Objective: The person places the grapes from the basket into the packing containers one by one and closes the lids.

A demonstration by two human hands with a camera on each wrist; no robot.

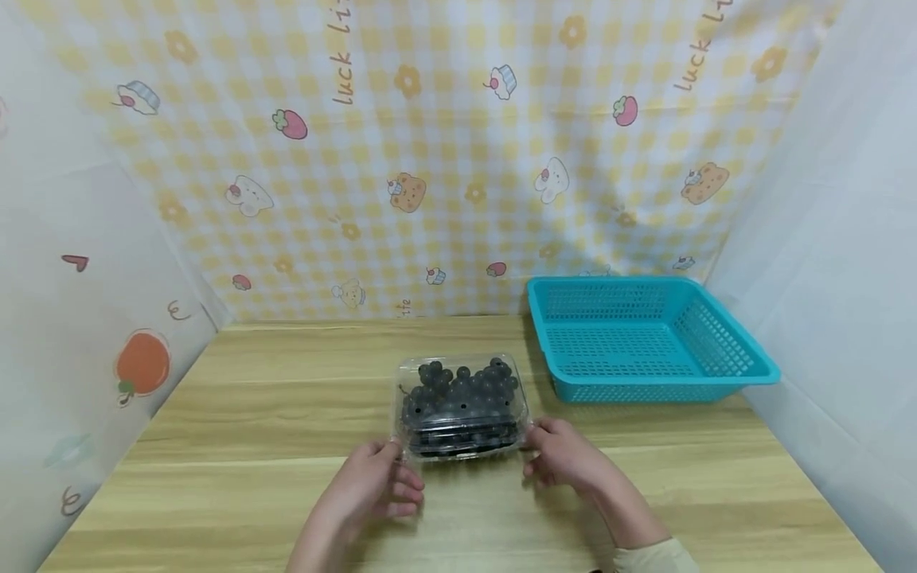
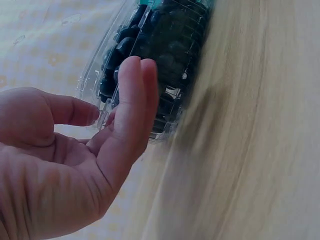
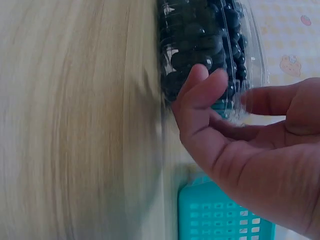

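A clear plastic clamshell box [image 1: 462, 426] filled with dark grapes [image 1: 476, 388] sits at the middle of the wooden table. At its near left corner, my left hand [image 1: 374, 481] pinches the rim between thumb and index finger, the other fingers reaching loosely forward. My right hand [image 1: 566, 455] pinches the rim at the near right corner in the same manner. Both wrist views show the thumb on the rim's edge, with the box's side wall [image 2: 172, 85] beyond the fingers. The index fingertips are partly hidden behind the other fingers.
A turquoise plastic basket [image 1: 659, 390] with perforated walls stands at the back right of the wooden table [image 1: 236, 446], nothing visible inside it. Behind the table hangs a yellow checked cloth [image 1: 444, 159]. White cloth [image 1: 845, 263] borders the sides.
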